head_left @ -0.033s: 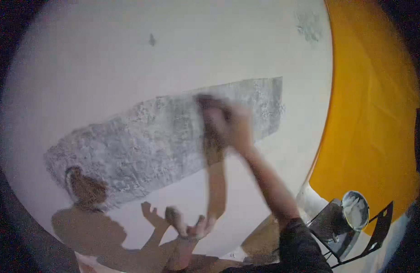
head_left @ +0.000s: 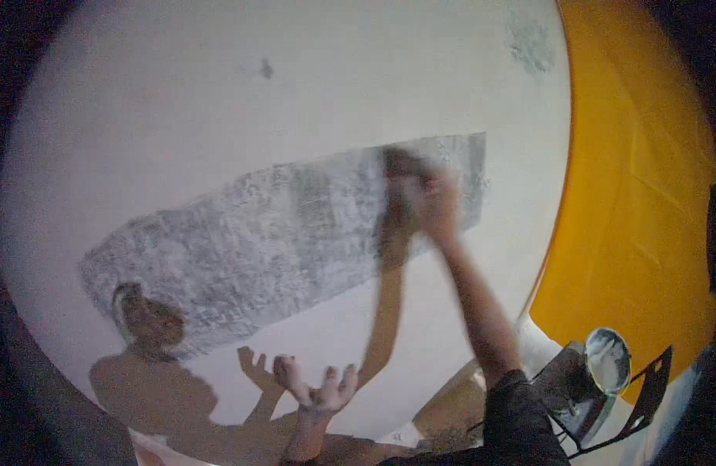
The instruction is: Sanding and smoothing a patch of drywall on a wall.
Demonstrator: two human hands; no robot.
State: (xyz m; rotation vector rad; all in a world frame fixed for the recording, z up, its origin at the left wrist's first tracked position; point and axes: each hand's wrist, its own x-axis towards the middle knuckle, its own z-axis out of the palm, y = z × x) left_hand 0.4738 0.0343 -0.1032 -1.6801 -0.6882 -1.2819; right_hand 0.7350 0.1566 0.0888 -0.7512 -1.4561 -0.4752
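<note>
My right hand [head_left: 437, 198], smeared by motion, is raised against a white wall [head_left: 179, 124]. It covers part of a long grey textured patch [head_left: 272, 225] near that patch's right end. Its fingers look curled together, but what they hold, if anything, is too blurred to make out. A dark shadow [head_left: 393, 225] lies just left of it on the patch. Low in the middle, my left hand [head_left: 319, 392] is held up with its fingers apart and bent, and nothing shows in it.
At the lower right, a round tub of whitish paste [head_left: 606, 361] stands on a dark-framed stand [head_left: 645, 404]. Beyond the wall's right edge is a yellow-orange surface [head_left: 622, 194]. A smaller grey-green smudge [head_left: 531, 45] marks the upper right. My shadow [head_left: 152, 388] falls across the lower left.
My right hand has moved right along the grey patch, its shadow following. The left hand has turned a little and its fingers are spread wider.
</note>
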